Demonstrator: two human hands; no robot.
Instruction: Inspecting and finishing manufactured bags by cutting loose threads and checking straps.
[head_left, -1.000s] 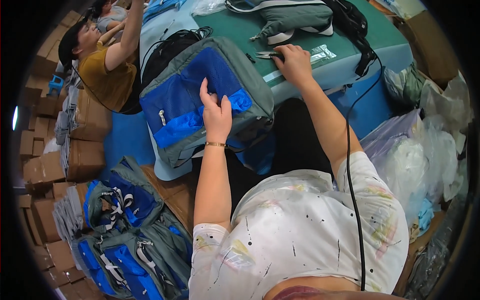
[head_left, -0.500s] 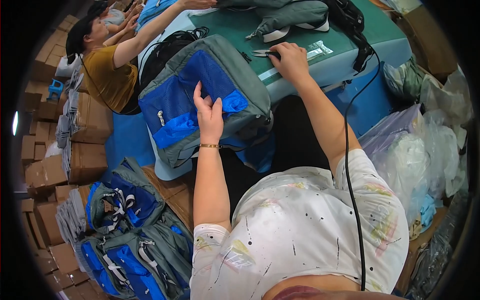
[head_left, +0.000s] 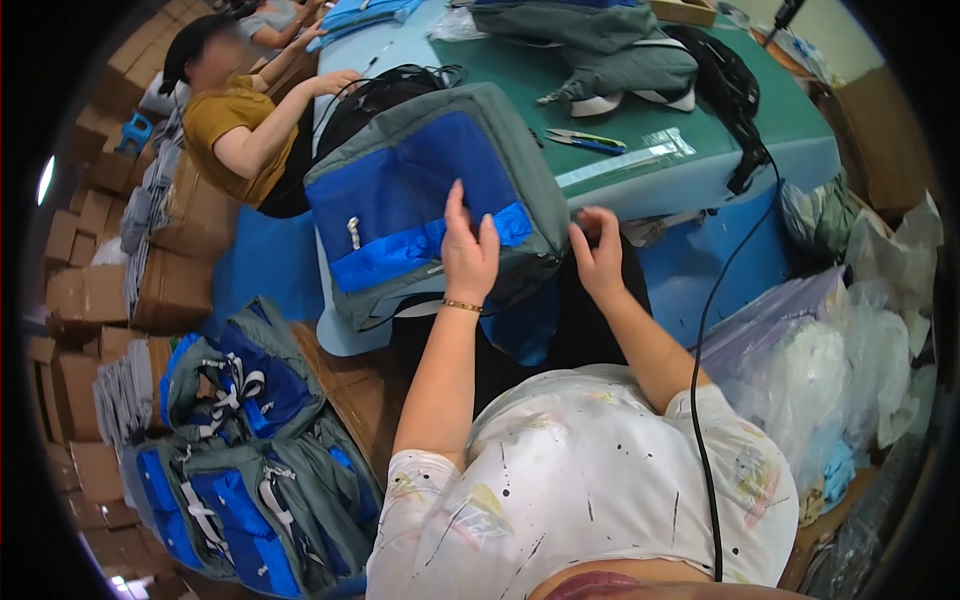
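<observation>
Here's the grey-and-blue bag (head_left: pixel 395 190), tipped up at the near corner of the green table (head_left: pixel 790 120), its lower side out over the edge toward the lap; make it the centre of our clock. At five o'clock, the left hand (head_left: pixel 470 258) lies against the blue front, fingers loosely spread, gripping nothing, though how hard it presses I can't tell. Between three and four, the right hand (head_left: pixel 602 258) is half-curled just beside the bag's side; whether those fingertips pinch any fabric, I can't tell.

And there's the danger! With so much bag past the edge and a palm that only leans on it, a hard tug toward six could tip the whole thing into the lap. Just past two o'clock lie the snips (head_left: pixel 600 146), untended, tips facing the bag: a shove that way could snag cloth on the blades or knock the ruler (head_left: pixel 615 166) beside them. Watch three o'clock too, where the black cord (head_left: pixel 735 235) hangs down by the right arm; a wide elbow swing could hook it. Around eleven, dark straps (head_left: pixel 385 100) crowd the bag's far side, ready to tangle if it's turned.
</observation>
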